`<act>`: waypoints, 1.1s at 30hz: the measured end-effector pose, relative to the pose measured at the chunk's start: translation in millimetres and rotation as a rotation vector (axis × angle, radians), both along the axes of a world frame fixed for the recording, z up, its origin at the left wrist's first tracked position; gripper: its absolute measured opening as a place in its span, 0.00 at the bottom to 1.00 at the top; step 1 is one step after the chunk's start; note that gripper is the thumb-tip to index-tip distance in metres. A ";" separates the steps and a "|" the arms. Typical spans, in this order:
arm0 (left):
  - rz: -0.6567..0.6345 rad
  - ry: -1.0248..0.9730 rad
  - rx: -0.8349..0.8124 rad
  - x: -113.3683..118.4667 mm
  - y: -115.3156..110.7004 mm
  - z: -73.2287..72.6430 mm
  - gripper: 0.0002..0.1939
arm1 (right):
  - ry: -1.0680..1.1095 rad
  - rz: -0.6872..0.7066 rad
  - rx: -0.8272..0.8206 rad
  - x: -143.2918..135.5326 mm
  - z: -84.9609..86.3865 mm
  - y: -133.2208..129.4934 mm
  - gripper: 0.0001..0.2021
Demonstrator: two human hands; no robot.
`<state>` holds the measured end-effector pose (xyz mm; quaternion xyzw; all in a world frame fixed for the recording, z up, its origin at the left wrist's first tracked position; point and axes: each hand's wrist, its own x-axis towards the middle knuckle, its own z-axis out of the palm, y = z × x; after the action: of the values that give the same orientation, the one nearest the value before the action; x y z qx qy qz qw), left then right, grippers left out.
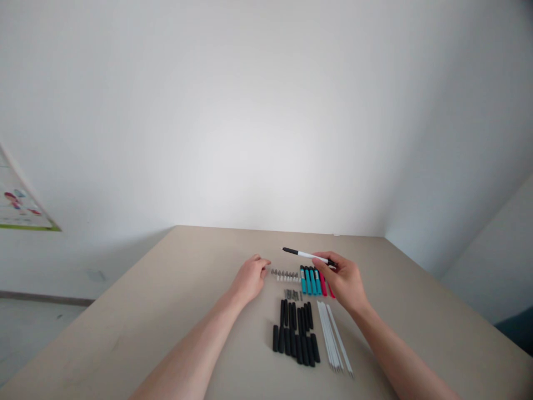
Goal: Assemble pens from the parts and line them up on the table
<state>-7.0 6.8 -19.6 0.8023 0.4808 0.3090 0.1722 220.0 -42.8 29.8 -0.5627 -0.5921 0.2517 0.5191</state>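
My right hand [342, 276] pinches a pen [306, 255] by its black rear end, above the table. The pen has a white barrel and a black front part pointing left. My left hand [250, 276] rests on the table with curled fingers, at the left end of a row of small grey cone-shaped tips [285, 274]. Whether a small part is between its fingertips is hidden. Just in front of the tips lie small white pieces [287, 280]. Teal pen barrels with black ends [310, 281] and red ones [323, 284] lie beside and partly behind my right hand.
Nearer to me are small metal springs [293, 295], a row of thin black tubes [293, 315], thicker black tubes [297, 345] and white refills [331, 339]. The beige table [200, 244] meets a white wall [258, 111]. A poster [20, 205] hangs at left.
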 end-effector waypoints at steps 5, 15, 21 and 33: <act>0.016 -0.006 -0.019 3.0 0.9 -1.5 0.16 | 0.001 -0.003 -0.007 0.0 0.2 0.7 0.19; -0.173 -0.177 0.314 7.4 -16.4 24.6 0.19 | -0.089 0.143 -0.069 -3.7 -1.9 -2.1 0.16; -0.226 -0.091 0.393 7.9 -21.6 33.1 0.09 | -0.145 0.274 -0.131 -6.2 -4.3 -3.7 0.17; -0.264 -0.001 0.380 5.0 -28.4 40.0 0.07 | -0.247 0.306 -0.094 -4.4 -1.2 -8.3 0.13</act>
<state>-2.0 -21.6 20.4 0.8763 0.3047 0.3688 0.0573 215.5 -51.2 28.6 -0.5166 -0.7175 0.2839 0.3711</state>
